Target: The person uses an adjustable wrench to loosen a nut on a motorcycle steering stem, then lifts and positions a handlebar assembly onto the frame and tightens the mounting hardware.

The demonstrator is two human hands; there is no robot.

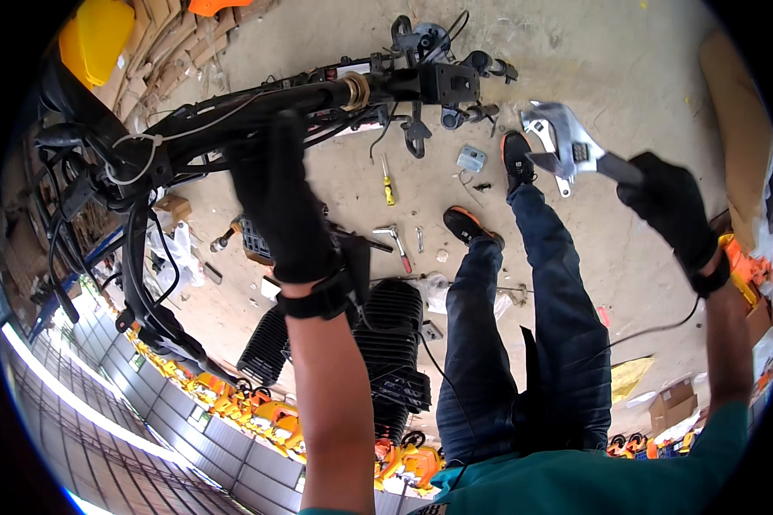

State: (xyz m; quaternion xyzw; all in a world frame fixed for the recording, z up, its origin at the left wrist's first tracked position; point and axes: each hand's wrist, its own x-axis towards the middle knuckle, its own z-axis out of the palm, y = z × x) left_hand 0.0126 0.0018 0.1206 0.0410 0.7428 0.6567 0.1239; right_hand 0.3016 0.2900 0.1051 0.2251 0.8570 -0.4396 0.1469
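My right hand [668, 204], in a black glove, is closed round the dark handle of an adjustable wrench [582, 153]. The wrench is held up with its silver jaws toward the left. My gloved left hand [282, 202] is against or just over a black machine frame [232, 120]; motion blur smears its fingers, and whether it grips the frame I cannot tell. A brass-coloured ring [355, 89] sits round the frame's tube, right of my left hand. A white cable tie [156, 142] loops round cables farther left on the frame.
On the floor lie a second silver wrench [562, 182], a yellow screwdriver [388, 189], a ratchet with a red handle [402, 251], a small spanner [419, 239] and a grey box [471, 158]. Black ribbed parts [388, 335] stand near my legs. Flattened cardboard [159, 39] and a yellow panel [96, 39] are at the far left.
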